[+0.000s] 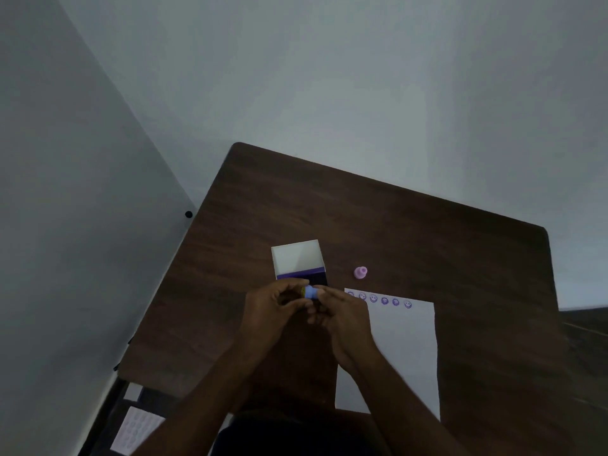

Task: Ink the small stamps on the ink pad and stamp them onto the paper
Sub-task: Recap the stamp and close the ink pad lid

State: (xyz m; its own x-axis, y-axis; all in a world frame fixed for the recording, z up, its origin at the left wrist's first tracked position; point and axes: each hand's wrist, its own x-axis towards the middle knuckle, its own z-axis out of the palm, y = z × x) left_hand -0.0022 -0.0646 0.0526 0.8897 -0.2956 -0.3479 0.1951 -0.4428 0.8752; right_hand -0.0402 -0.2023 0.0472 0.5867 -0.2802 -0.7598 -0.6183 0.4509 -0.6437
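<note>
A small blue stamp [310, 292] with a yellow end sits between the fingertips of my left hand [274, 311] and my right hand [342, 319], just in front of the open ink pad [301, 276]. The pad's white lid stands up behind its purple ink surface. A white sheet of paper [404, 350] lies to the right, with a row of several purple smiley prints along its top edge. A pink stamp [360, 272] stands on the table behind the paper.
The dark wooden table [362, 218] sits in a corner against pale walls. A white sheet with rows of round shapes [136, 429] lies on a lower surface at the bottom left.
</note>
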